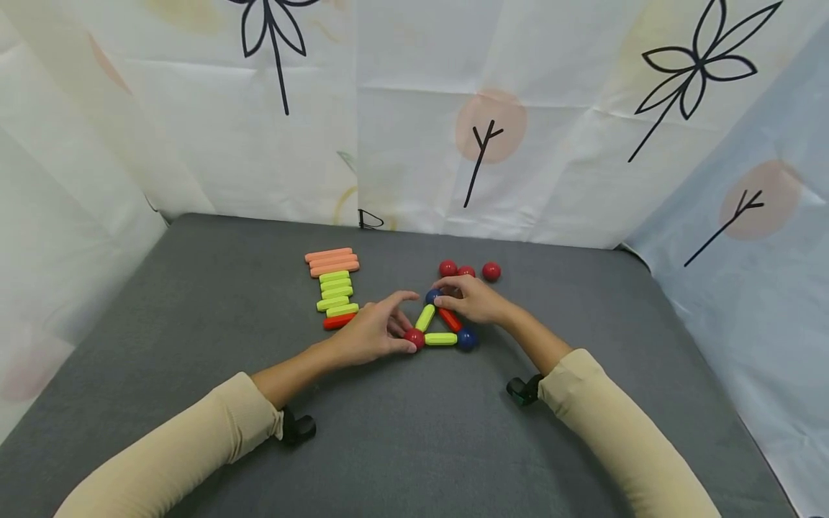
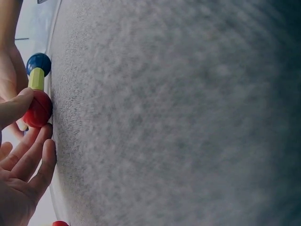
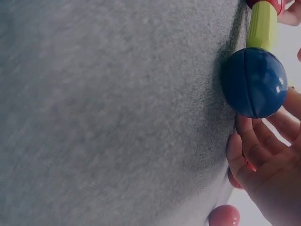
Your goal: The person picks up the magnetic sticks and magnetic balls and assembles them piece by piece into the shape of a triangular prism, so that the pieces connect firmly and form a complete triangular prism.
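A triangle of balls and rods lies flat on the grey table. Its corners are a red ball (image 1: 414,339) at left, a blue ball (image 1: 467,339) at right and another blue ball (image 1: 433,296) at the far end. Two yellow-green rods (image 1: 441,339) and a red rod (image 1: 450,319) form its sides. My left hand (image 1: 376,331) holds the red ball between thumb and fingers, its index finger raised; the left wrist view shows the thumb on that ball (image 2: 38,110). With thumb and fingertips, my right hand (image 1: 476,301) pinches the far blue ball.
Left of the triangle, orange rods (image 1: 333,262), several yellow-green rods (image 1: 335,286) and a red rod (image 1: 338,321) lie stacked in a column. Loose red balls (image 1: 491,271) sit behind my right hand. A patterned cloth (image 1: 414,144) hangs behind the grey table (image 1: 414,446).
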`<action>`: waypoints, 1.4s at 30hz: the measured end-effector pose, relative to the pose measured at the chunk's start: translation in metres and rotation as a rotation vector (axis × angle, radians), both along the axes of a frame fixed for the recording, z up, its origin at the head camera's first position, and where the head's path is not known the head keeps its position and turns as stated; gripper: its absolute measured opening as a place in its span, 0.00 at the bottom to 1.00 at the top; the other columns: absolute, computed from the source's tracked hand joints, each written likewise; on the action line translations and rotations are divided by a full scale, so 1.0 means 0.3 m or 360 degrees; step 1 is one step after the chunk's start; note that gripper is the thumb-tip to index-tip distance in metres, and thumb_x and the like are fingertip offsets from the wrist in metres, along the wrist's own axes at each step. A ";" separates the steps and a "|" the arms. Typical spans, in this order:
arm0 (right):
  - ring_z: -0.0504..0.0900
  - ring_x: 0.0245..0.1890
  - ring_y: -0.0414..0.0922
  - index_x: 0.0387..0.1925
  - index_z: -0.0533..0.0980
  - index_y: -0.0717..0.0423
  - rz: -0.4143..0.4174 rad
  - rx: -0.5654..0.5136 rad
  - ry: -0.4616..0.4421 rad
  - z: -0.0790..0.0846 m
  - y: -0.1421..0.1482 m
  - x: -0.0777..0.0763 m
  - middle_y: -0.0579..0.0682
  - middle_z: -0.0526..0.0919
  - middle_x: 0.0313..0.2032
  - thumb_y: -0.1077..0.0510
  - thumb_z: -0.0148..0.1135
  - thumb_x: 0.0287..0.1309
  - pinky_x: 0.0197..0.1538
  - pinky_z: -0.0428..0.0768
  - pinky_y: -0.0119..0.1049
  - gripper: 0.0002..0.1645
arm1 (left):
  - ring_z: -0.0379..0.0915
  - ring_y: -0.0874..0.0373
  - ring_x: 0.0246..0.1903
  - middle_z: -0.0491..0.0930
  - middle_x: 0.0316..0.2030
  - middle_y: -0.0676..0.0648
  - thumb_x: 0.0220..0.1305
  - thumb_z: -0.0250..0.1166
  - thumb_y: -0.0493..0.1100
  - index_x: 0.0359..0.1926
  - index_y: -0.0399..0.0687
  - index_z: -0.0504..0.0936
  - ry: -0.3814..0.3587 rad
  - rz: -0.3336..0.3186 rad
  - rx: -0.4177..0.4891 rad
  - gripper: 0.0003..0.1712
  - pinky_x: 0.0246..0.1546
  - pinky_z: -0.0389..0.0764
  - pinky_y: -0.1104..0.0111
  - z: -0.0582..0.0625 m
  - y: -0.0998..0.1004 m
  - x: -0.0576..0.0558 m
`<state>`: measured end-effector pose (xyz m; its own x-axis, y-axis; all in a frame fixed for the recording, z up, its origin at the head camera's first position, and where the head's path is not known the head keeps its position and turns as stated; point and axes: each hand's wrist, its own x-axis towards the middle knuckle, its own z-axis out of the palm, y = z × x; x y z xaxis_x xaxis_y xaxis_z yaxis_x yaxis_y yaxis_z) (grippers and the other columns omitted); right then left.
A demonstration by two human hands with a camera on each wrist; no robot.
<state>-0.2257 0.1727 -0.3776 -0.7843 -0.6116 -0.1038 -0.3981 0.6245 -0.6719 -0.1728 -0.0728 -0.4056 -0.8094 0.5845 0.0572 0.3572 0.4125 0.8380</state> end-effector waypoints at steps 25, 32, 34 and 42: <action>0.79 0.45 0.46 0.62 0.75 0.63 -0.0051 -0.0112 -0.0102 -0.013 0.194 0.199 0.53 0.83 0.51 0.56 0.63 0.67 0.47 0.80 0.36 0.25 | 0.82 0.59 0.43 0.85 0.44 0.44 0.58 0.73 0.35 0.67 0.44 0.69 0.0064 0.0037 -0.0004 0.37 0.45 0.83 0.63 0.054 -0.090 -0.006; 0.78 0.41 0.46 0.61 0.76 0.62 -0.0052 -0.0098 -0.0086 -0.016 0.193 0.203 0.51 0.83 0.46 0.57 0.63 0.67 0.42 0.79 0.35 0.23 | 0.82 0.56 0.41 0.86 0.41 0.43 0.57 0.73 0.32 0.61 0.42 0.76 0.0218 0.0218 -0.0016 0.30 0.42 0.84 0.60 0.067 -0.251 -0.004; 0.78 0.40 0.45 0.61 0.76 0.62 -0.0058 -0.0095 -0.0087 -0.019 0.195 0.203 0.51 0.83 0.46 0.57 0.63 0.67 0.42 0.78 0.34 0.23 | 0.82 0.58 0.39 0.86 0.38 0.47 0.58 0.72 0.32 0.59 0.41 0.77 0.0289 0.0236 -0.0128 0.27 0.41 0.83 0.61 0.062 -0.288 0.001; 0.77 0.38 0.45 0.59 0.76 0.64 -0.0045 -0.0155 -0.0051 -0.027 0.200 0.203 0.51 0.83 0.42 0.58 0.63 0.67 0.39 0.76 0.33 0.22 | 0.79 0.61 0.33 0.83 0.32 0.55 0.54 0.75 0.34 0.51 0.43 0.81 0.0573 0.0218 -0.0497 0.22 0.40 0.79 0.58 0.037 -0.330 0.011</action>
